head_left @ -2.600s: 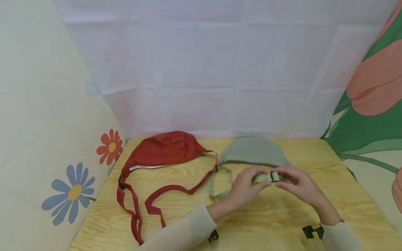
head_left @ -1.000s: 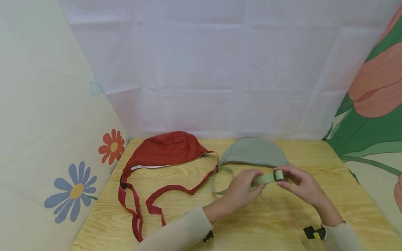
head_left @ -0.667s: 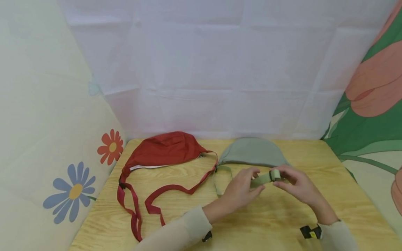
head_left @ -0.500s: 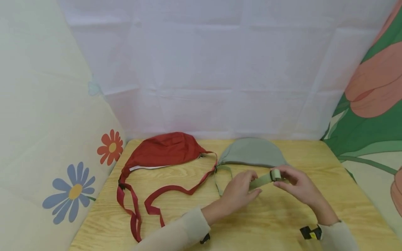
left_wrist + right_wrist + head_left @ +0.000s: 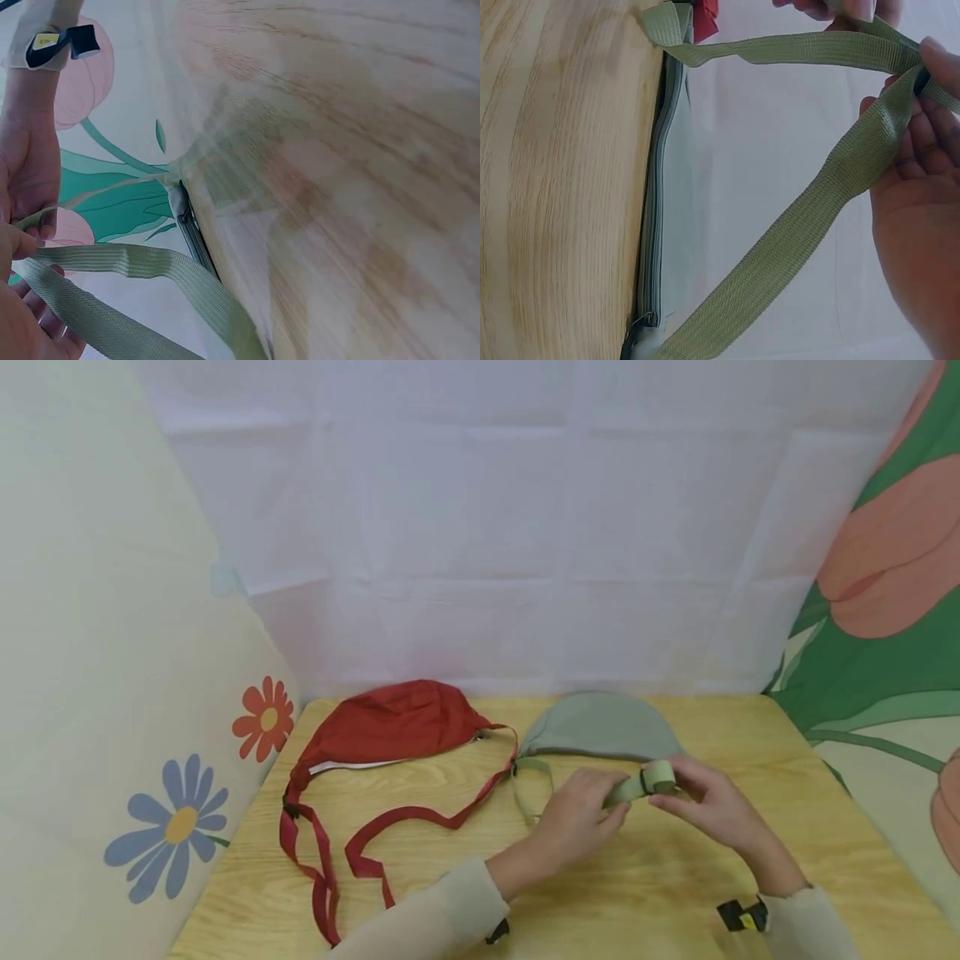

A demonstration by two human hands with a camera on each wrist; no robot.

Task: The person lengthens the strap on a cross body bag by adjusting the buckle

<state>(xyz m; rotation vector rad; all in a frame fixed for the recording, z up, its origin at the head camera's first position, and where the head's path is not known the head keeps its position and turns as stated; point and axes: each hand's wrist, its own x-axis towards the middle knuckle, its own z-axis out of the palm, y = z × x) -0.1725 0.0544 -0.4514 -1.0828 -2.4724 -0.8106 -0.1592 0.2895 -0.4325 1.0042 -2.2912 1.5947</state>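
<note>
A pale green webbing strap (image 5: 624, 791) is stretched between both hands, above the table. My left hand (image 5: 573, 818) pinches it between thumb and fingers. At its other end my right hand (image 5: 712, 797) grips the strap beside a dark slider buckle (image 5: 647, 782), where the webbing bends into a small loop (image 5: 662, 774). The strap belongs to a grey-green waist bag (image 5: 603, 727) lying flat behind the hands. In the right wrist view, two strap lengths (image 5: 810, 52) meet at the right hand, and the bag's zipper (image 5: 656, 195) shows along its edge.
On the left lies a red waist bag (image 5: 397, 722), its long red strap (image 5: 405, 814) sprawled toward the front of the wooden table (image 5: 660, 902). A white sheet (image 5: 450, 527) hangs behind. Flower-printed cloth (image 5: 172, 827) stands at both sides.
Compared with earlier, my left hand has drawn left from the slider, then come slightly back right. The loop beside the slider looks bigger. The right hand and both bags stay nearly in place.
</note>
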